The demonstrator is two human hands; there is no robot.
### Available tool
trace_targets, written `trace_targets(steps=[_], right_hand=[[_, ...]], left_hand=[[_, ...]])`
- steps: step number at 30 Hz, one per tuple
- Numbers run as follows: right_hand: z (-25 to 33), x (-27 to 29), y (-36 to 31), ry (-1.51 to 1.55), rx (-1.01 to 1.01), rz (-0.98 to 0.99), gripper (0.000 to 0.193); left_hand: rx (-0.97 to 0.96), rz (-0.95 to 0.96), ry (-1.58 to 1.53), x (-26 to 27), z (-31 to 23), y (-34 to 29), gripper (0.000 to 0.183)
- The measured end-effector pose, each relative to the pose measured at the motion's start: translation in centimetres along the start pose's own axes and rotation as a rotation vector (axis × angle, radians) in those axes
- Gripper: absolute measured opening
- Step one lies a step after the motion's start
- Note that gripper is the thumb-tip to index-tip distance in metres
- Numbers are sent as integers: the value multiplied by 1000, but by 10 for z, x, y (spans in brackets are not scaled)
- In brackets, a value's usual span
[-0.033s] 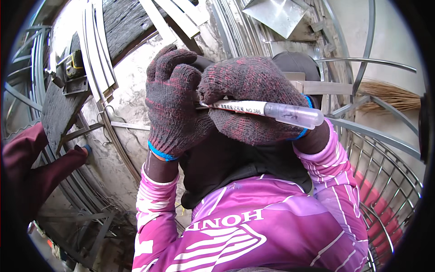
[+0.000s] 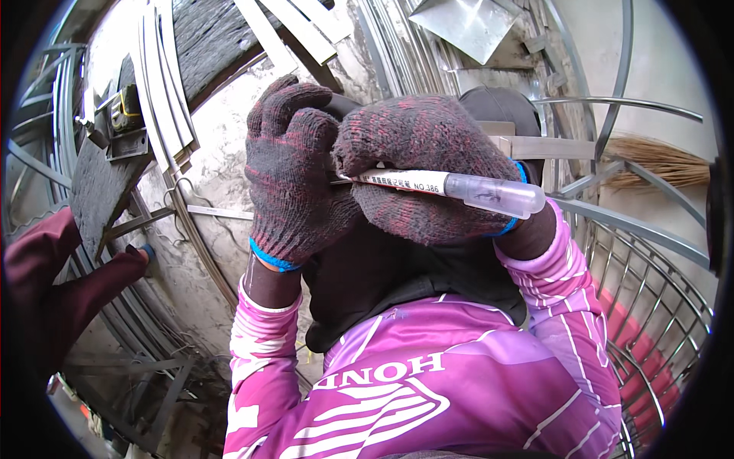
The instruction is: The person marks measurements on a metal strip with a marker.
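My right hand [image 2: 428, 153], in a dark knitted glove with red flecks and a blue cuff, is closed round a marker pen [image 2: 489, 195]. The pen has a white printed barrel and a clear cap on its rear end, pointing right; its tip is hidden between the hands. My left hand [image 2: 298, 168], gloved alike, is beside it with fingers curled and touching or nearly touching the right. What its fingers hold is hidden; only a small glint of metal shows between the hands. A squared metal bar [image 2: 554, 148] juts out behind my right wrist, over my dark-clothed leg.
Long metal strips [image 2: 157, 84] and a dark wooden plank [image 2: 206, 38] lie to the far left, near a tape measure [image 2: 126, 111]. A wire basket [image 2: 650, 306] and a straw broom [image 2: 657, 161] are at right. Another person's maroon-clothed limb [image 2: 76, 283] shows at left.
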State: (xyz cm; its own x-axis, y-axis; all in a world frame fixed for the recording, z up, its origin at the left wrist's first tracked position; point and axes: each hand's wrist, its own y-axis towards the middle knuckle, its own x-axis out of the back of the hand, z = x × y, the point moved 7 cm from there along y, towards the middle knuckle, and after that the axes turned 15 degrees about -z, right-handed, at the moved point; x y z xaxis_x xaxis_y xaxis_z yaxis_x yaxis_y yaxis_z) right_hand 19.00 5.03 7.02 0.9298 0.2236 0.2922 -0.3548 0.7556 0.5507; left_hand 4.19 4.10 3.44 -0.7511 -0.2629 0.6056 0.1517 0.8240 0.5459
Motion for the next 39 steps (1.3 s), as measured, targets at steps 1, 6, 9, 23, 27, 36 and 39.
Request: trace_targets(steps=[1,6,9,23,27,36,39], right_hand=[[0,0,1,5,-3,-2,31],[6,-1,0,-101,109,7,31],[5,-3,1,-106,61,50,30],[-25,67,-49,438,-560,-333,44],[-16,73,-37,143,-420,-59,30],[-6,68,-56,-69,50,-170,41],[-2,71,-55,67,79,-275,34]], left_hand=[[9,10,11,0,0,0,57],[20,34,28,-3,1,-1,57],[82,19,-1,-1,1,-2,58],[9,4,4,-2,-5,1,58],[-1,9,0,-4,-3,1,58],[60,41,-8,-5,-10,1,57],[68,103,-35,-9,-15,3,62]])
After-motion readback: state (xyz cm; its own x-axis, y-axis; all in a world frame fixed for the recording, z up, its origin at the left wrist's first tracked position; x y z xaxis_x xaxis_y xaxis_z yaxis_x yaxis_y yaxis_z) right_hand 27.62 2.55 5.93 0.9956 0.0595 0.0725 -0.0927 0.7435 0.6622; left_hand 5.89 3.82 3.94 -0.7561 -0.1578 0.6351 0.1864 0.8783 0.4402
